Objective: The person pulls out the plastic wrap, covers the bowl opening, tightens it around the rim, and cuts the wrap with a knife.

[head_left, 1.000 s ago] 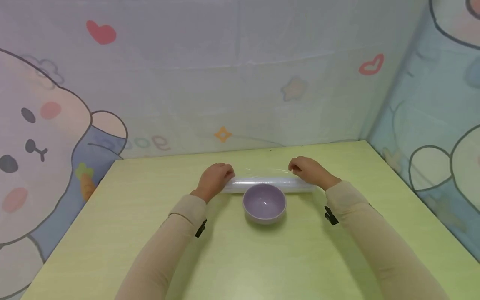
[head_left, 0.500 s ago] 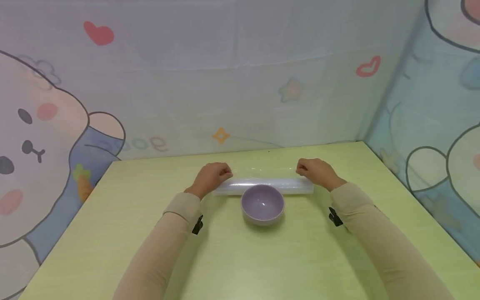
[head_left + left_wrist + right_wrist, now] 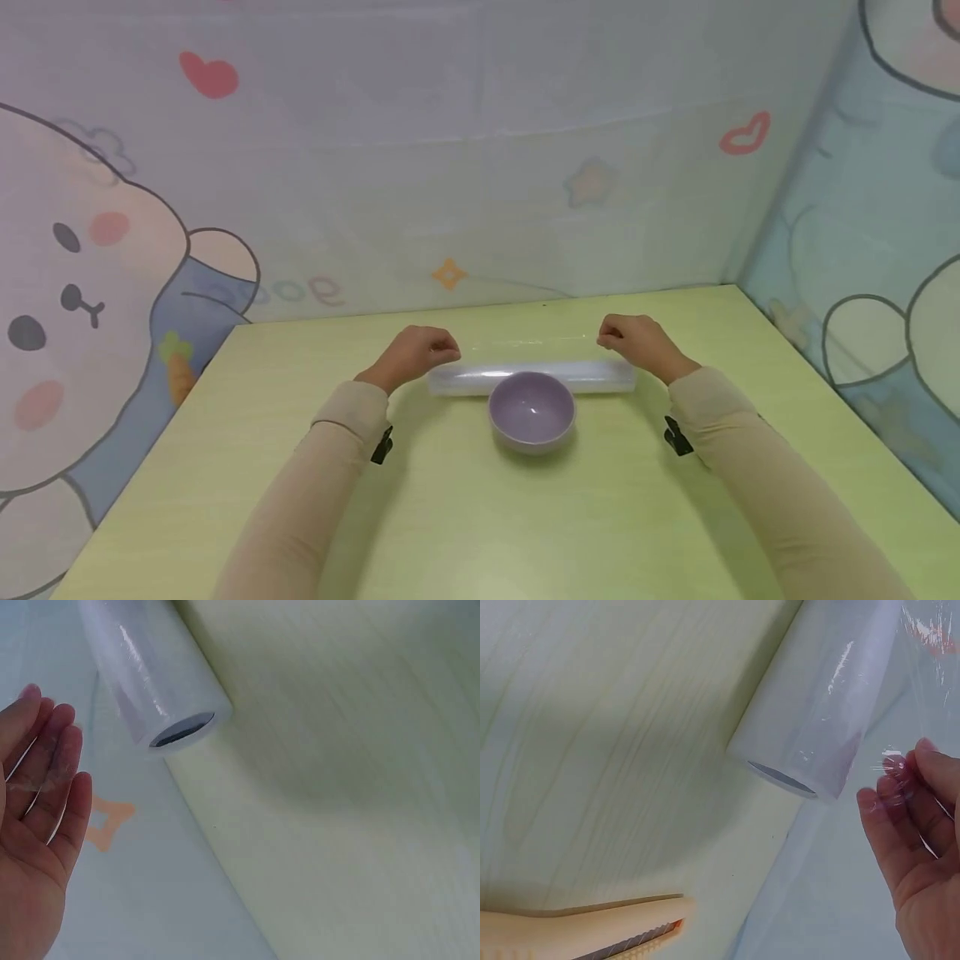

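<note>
A roll of plastic wrap [image 3: 457, 380] lies crosswise on the table behind a lilac bowl [image 3: 531, 410], which hides part of its front. A clear sheet of wrap runs from the roll toward the back, stretched between both hands. My left hand [image 3: 417, 353] pinches the sheet's left corner between thumb and fingers; in the left wrist view film crosses the fingers [image 3: 46, 774]. The opposite corner is pinched by my right hand [image 3: 637, 340], with shiny film over its fingertips [image 3: 889, 796]. Both hands are just beyond the roll, near its ends.
In the right wrist view a peach-coloured tool with a ridged metal strip [image 3: 592, 926] lies at lower left. A printed cloth backdrop [image 3: 510, 208] rises behind the light wood table [image 3: 480, 533], and another cloth stands at right.
Both hands have spread apart, the left one moving left and the right one moving right, with the film between them. The roll and bowl hold their places.
</note>
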Demonstrator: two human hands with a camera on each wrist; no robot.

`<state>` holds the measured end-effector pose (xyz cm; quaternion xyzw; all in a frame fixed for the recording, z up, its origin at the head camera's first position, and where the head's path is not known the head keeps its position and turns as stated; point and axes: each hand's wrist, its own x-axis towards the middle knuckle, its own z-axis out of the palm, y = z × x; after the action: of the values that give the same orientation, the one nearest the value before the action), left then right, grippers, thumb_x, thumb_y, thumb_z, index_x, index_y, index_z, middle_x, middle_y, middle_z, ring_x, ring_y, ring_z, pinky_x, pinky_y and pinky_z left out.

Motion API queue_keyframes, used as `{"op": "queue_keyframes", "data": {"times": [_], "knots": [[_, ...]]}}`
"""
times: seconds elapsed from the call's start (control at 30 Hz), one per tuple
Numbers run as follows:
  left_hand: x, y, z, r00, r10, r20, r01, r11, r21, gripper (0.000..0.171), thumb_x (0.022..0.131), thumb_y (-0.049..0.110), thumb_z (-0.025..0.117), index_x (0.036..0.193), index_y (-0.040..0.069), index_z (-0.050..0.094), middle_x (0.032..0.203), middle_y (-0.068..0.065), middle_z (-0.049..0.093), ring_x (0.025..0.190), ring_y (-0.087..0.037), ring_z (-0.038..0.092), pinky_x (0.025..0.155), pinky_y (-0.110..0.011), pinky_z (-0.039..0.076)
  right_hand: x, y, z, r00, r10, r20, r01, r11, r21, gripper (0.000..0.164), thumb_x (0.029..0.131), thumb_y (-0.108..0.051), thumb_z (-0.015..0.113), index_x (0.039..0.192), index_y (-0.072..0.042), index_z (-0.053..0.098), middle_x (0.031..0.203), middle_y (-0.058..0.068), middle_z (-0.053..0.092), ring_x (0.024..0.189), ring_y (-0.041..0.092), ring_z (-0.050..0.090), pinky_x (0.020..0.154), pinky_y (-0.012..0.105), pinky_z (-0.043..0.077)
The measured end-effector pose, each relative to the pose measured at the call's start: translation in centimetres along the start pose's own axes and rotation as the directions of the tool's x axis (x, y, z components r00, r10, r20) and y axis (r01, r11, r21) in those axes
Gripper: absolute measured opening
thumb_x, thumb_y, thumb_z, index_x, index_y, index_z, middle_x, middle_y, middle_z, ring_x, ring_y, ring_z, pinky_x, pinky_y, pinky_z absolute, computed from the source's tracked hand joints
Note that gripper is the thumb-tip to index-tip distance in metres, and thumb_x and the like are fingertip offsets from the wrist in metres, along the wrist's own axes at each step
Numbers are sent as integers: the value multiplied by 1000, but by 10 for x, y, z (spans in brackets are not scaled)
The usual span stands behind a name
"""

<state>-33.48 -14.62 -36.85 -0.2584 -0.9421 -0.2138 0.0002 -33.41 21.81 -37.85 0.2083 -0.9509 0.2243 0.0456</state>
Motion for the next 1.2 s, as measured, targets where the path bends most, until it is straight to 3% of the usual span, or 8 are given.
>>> {"op": "queue_keyframes", "data": {"times": [0.27, 0.6, 0.83, 1.2], "knots": [[-4, -5, -11, 997, 31, 71, -32, 999, 15, 12, 88, 28, 61, 90, 18, 69, 87, 5, 68, 83, -12, 61, 76, -31, 49, 1, -4, 1, 1000, 1, -23, -2, 1000, -10, 12, 91, -16, 57, 92, -6, 64, 84, 10, 65, 69, 17, 52, 66, 34, 43], [-6, -9, -18, 998, 59, 39, -58, 998, -8, 22, 91, 25, 58, 103, 11, 69, 98, -2, 70, 93, -19, 65, 82, -36, 50, 3, -8, -2, 998, 36, -42, -38, 998, -41, 13, 91, -16, 57, 92, -5, 64, 86, 12, 65, 69, 17, 50, 68, 35, 42], [-4, -8, -25, 999, 35, -28, -35, 999, 7, 17, 90, 22, 59, 99, 12, 70, 90, -3, 71, 82, -18, 65, 74, -34, 51, 8, -18, -6, 997, 48, -52, -51, 998, -42, 13, 90, -15, 58, 92, -4, 65, 82, 11, 65, 67, 18, 48, 66, 35, 40], [3, -7, -34, 996, 16, -83, -14, 1000, 25, 19, 91, 23, 58, 98, 10, 69, 90, -7, 71, 78, -18, 64, 69, -33, 50, 14, -18, -15, 997, 42, -66, -45, 998, -48, 14, 91, -16, 57, 93, -4, 65, 86, 11, 66, 75, 22, 58, 71, 39, 46]]}}
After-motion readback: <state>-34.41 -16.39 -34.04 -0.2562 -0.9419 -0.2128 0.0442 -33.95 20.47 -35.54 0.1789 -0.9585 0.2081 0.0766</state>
